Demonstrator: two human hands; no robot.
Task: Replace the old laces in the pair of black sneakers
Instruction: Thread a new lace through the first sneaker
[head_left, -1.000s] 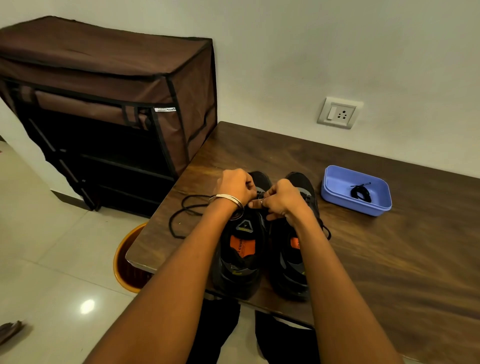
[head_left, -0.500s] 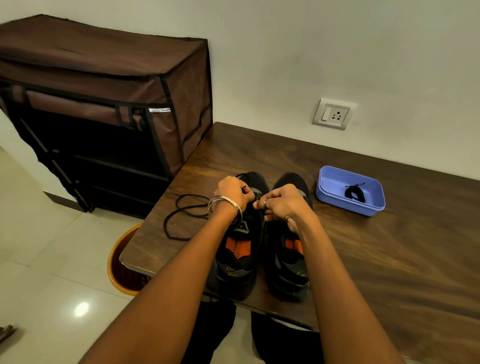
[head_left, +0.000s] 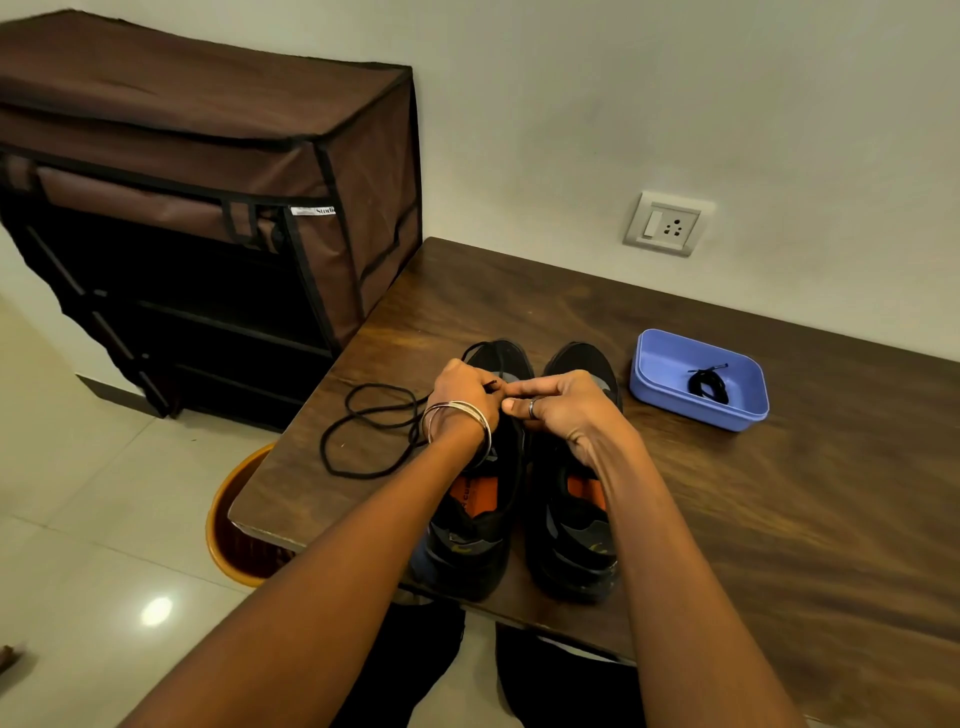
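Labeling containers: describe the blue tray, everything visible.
The blue tray is a shallow rectangular tub with rounded corners, looks like matte lavender-blue plastic. It sits flat and upright on the wooden table, right of the sneakers, apart from them. A small bundled black lace lies inside. No hand touches it.
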